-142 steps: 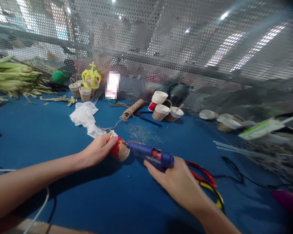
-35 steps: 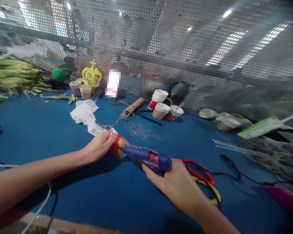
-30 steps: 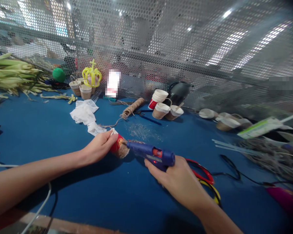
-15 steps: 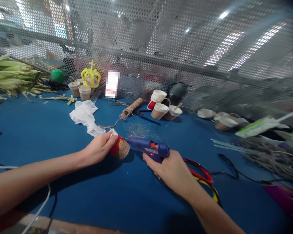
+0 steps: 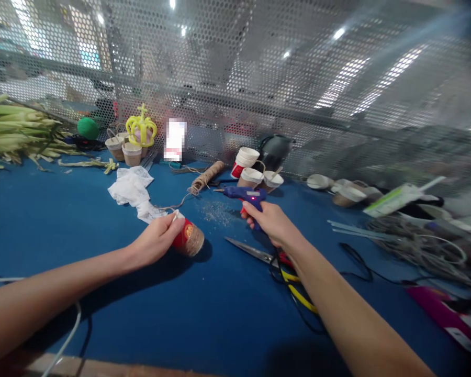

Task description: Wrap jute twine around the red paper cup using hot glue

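On the blue table (image 5: 102, 293), a paper cup (image 5: 187, 239) is held on its side by the left hand (image 5: 155, 242), whose fingers are pinched around the rim end. The base end is wrapped in twine and a red band near the rim is bare, so the wrapping is judged partly done. Scissors (image 5: 255, 252) are seen just beyond. Farther off, a glue gun (image 5: 243, 193) is gripped in the closed right hand (image 5: 267, 222), well apart from the cup. A twine spool (image 5: 206, 177) and 2 wrapped cups (image 5: 250, 178) are set behind, before a mesh screen (image 5: 298, 78).
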`<state>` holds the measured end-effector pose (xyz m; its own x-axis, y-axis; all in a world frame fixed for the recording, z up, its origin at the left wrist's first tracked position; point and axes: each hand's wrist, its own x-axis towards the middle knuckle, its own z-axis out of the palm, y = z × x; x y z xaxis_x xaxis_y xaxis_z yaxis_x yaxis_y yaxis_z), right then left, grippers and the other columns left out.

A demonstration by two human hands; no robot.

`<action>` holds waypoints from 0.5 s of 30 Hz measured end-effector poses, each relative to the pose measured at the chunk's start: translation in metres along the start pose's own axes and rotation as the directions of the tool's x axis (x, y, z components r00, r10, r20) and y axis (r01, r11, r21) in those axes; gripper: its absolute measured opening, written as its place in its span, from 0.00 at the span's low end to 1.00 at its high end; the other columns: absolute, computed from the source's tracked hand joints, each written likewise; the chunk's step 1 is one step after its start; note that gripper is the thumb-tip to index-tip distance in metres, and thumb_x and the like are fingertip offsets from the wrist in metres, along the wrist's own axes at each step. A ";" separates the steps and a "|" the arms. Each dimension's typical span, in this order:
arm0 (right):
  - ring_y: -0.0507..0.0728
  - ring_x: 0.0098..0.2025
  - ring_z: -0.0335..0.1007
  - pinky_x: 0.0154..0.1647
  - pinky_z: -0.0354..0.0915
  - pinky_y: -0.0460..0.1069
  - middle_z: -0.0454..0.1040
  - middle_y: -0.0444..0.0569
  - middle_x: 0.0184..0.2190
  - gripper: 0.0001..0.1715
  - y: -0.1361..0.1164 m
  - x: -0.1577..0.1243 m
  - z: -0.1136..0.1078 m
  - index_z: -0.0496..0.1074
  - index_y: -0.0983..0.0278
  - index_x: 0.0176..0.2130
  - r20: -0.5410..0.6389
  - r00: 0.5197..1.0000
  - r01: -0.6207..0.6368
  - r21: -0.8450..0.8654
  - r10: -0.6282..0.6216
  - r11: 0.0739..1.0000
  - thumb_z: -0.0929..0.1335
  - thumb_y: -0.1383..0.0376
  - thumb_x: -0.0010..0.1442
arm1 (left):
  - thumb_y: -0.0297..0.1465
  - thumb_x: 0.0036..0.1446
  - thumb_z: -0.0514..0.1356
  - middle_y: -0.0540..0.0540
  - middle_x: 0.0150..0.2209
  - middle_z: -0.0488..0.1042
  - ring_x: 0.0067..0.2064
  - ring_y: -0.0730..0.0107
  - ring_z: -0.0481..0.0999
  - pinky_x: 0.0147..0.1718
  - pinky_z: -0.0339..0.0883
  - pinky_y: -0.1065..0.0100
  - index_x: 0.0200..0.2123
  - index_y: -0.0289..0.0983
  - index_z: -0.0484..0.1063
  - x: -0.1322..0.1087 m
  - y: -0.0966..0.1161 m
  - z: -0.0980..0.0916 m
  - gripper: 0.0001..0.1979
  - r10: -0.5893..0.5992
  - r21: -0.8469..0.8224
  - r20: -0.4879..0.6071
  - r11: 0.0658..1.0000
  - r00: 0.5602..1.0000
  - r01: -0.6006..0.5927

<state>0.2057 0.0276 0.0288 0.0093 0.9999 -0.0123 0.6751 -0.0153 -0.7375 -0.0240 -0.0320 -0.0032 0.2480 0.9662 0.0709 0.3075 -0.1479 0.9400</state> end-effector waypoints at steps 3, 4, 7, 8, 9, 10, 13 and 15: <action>0.48 0.16 0.61 0.18 0.60 0.45 0.65 0.45 0.15 0.15 0.010 0.016 0.009 0.62 0.66 0.22 0.001 0.999 -0.047 -0.061 0.047 0.997 0.62 0.58 0.53 | 0.40 0.56 0.43 0.54 0.21 0.55 0.24 0.77 0.54 0.23 0.52 0.72 0.22 0.36 0.55 0.000 -0.001 0.000 0.16 0.004 0.011 -0.008 1.000 1.000 -0.004; 0.49 0.15 0.61 0.17 0.60 0.45 0.64 0.45 0.13 0.15 0.013 0.021 0.011 0.62 0.65 0.21 0.000 0.998 -0.058 -0.090 0.058 0.994 0.63 0.59 0.52 | 0.40 0.56 0.43 0.54 0.21 0.55 0.24 0.77 0.54 0.23 0.52 0.72 0.22 0.36 0.55 0.000 -0.001 0.000 0.16 0.009 0.020 -0.010 1.000 1.000 -0.009; 0.54 0.20 0.65 0.20 0.60 0.48 0.64 0.48 0.13 0.15 0.017 0.028 0.012 0.62 0.64 0.16 -0.023 0.999 -0.040 -0.186 0.036 0.982 0.66 0.62 0.49 | 0.40 0.56 0.43 0.55 0.21 0.54 0.23 0.77 0.53 0.23 0.51 0.73 0.22 0.36 0.55 0.000 -0.001 0.000 0.16 0.027 0.062 -0.016 0.998 1.000 -0.026; 0.57 0.24 0.67 0.23 0.61 0.49 0.66 0.50 0.15 0.14 0.014 0.028 0.012 0.62 0.64 0.16 -0.037 0.999 -0.013 -0.215 0.005 0.977 0.66 0.63 0.49 | 0.40 0.56 0.43 0.55 0.21 0.54 0.23 0.77 0.53 0.23 0.51 0.73 0.22 0.36 0.55 -0.001 -0.001 0.000 0.16 0.033 0.082 -0.020 0.996 0.999 -0.031; 0.59 0.29 0.67 0.27 0.61 0.50 0.68 0.52 0.18 0.13 0.010 0.025 0.012 0.63 0.65 0.17 -0.045 0.998 0.026 -0.237 -0.038 0.971 0.66 0.65 0.48 | 0.40 0.56 0.43 0.55 0.21 0.55 0.23 0.77 0.54 0.23 0.52 0.73 0.22 0.36 0.56 -0.001 -0.001 0.001 0.16 0.037 0.102 -0.019 0.994 0.999 -0.035; 0.61 0.34 0.67 0.32 0.61 0.51 0.69 0.54 0.23 0.11 0.003 0.021 0.012 0.64 0.65 0.18 -0.044 0.995 0.075 -0.251 -0.088 0.965 0.66 0.65 0.49 | 0.40 0.56 0.43 0.54 0.21 0.55 0.23 0.77 0.54 0.23 0.52 0.73 0.23 0.36 0.57 -0.002 0.000 0.001 0.16 0.040 0.119 -0.011 0.992 0.999 -0.039; 0.59 0.41 0.64 0.41 0.59 0.51 0.71 0.52 0.33 0.10 -0.026 -0.001 0.016 0.69 0.64 0.25 0.080 0.963 0.268 -0.219 -0.256 0.938 0.64 0.61 0.52 | 0.39 0.57 0.42 0.54 0.21 0.58 0.23 0.76 0.56 0.24 0.55 0.72 0.26 0.35 0.60 -0.008 0.005 0.003 0.17 0.059 0.165 0.063 0.984 0.996 -0.069; 0.54 0.40 0.66 0.42 0.60 0.47 0.72 0.46 0.35 0.15 -0.047 -0.018 0.024 0.70 0.62 0.29 0.251 0.897 0.401 -0.115 -0.364 0.909 0.60 0.57 0.56 | 0.39 0.57 0.41 0.54 0.21 0.58 0.23 0.77 0.56 0.24 0.55 0.72 0.26 0.35 0.61 -0.013 0.009 0.005 0.17 0.081 0.193 0.134 0.975 0.988 -0.106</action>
<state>0.1563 0.0102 0.0471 -0.4223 0.9022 0.0883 0.7020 0.3871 -0.5978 -0.0203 -0.0471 0.0024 0.3928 0.9140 0.1011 0.4510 -0.2873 0.8450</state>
